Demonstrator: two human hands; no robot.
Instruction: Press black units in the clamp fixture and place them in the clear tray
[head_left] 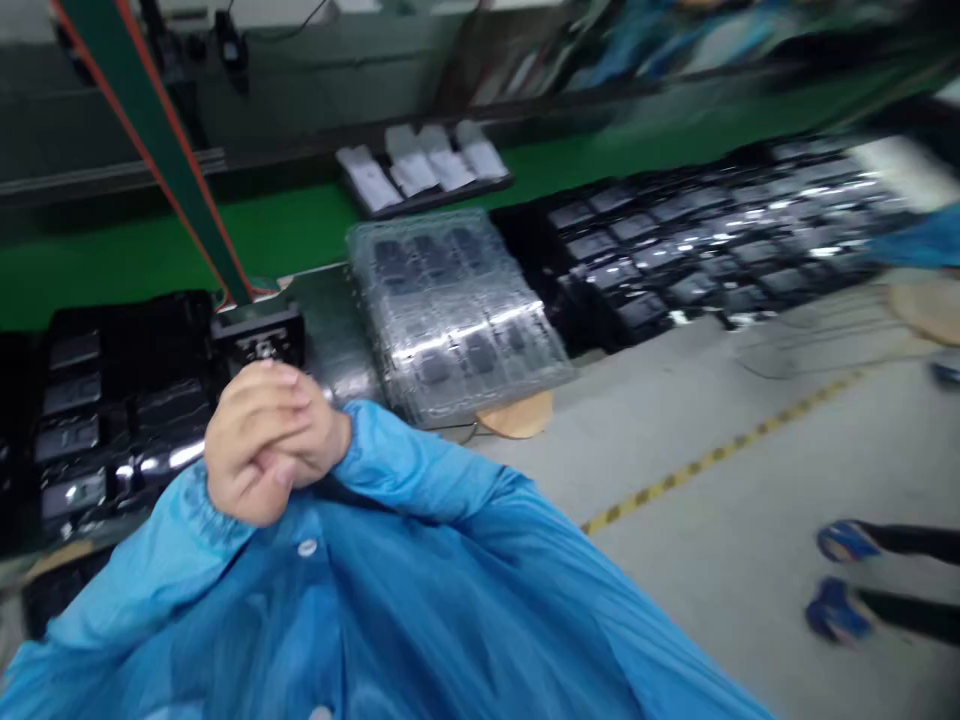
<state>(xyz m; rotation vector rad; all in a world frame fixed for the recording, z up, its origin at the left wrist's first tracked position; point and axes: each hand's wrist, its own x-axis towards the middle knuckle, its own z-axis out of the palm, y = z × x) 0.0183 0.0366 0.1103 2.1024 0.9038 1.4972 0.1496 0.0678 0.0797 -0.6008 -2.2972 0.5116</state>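
Note:
In front of my chest, my left hand (244,440) and my right hand (319,430) are clasped together, closed round one another. No object shows in either one; the palms are hidden. Just beyond them is a dark device (262,335) with a pale fitting on its front. A stack of clear plastic trays (457,320) with moulded pockets lies to the right of my hands. On the left, black moulded trays (97,400) hold flat dark rectangular pieces.
More black trays (697,240) run along the line to the right. White pieces (424,165) lie in a dark tray on the green surface. A green post (157,150) rises behind the device. Another person's feet (844,575) are on the floor near a yellow-black line (720,452).

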